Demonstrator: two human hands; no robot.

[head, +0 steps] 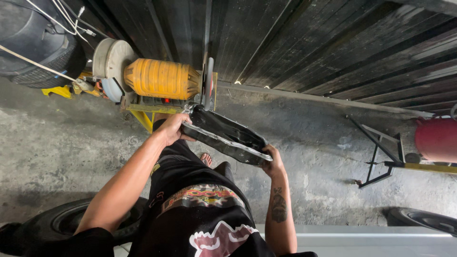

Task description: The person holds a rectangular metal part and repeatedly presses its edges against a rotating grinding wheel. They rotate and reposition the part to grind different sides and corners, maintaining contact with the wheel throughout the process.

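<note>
I hold a black, greasy metal pan (227, 135) with a pale flanged rim, tilted, between both hands. My left hand (172, 128) grips its upper left end. My right hand (272, 164) grips its lower right corner. The pan's upper end is up against the thin wheel (208, 83) of a yellow bench grinder (162, 78); I cannot tell whether they touch. The grinder sits on a yellow stand (143, 114) against a dark metal wall. My black trousers and a bare foot (205, 158) show below the pan.
A large tyre (38, 52) with white cords lies at the upper left. Another tyre (62, 221) is at the lower left, and a third (423, 220) at the lower right. A red cylinder (435, 138) on a black frame stands at right. The floor is stained concrete.
</note>
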